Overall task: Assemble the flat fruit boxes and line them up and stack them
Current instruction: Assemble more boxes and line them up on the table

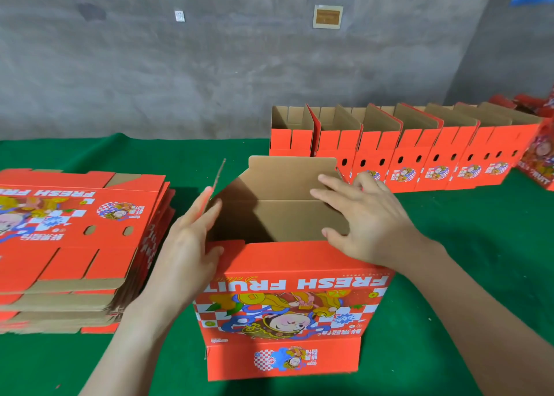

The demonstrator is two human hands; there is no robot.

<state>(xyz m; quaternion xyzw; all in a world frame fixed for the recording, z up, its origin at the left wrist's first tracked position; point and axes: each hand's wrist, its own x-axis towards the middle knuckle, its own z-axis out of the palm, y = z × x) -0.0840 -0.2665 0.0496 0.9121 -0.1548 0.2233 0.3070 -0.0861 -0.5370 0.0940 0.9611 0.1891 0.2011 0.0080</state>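
Worktop [449, 275]: covered in green cloth with a matte, felt-like nap. It looks grippy enough that card shouldn't slide under a push.

Row of assembled boxes [419, 155]: along the far edge, running to the far right corner. They stand upright and side by side, touching, tops open and flaps up. Outsides are glossy orange-red print, insides raw brown corrugate. Small oval holes are punched in the faces. Probably parked there to keep the near area free for folding.

Stack of flat boxes [75, 245]: at the left edge, printed side up, edges slightly fanned and fluted layers showing. It sits beside the left arm, likely so the next blank can be drawn across.

Open box [284, 305]: near edge, middle of the worktop, well apart from the row. It is squared up, mouth upward, with the "FRESH FRUIT" panel facing the person upside down. The far flap stands tall. Creases are crisp and the walls stiff but springy, by my reading.

Left hand [192, 239]: fingers straight along the left wall, thumb on the near wall's top edge. It braces the corner rather than clenching it.

Right hand [365, 215]: fingers spread, flat against the brown inner face at the right side. It appears to be pressing a panel in to lock the shape.
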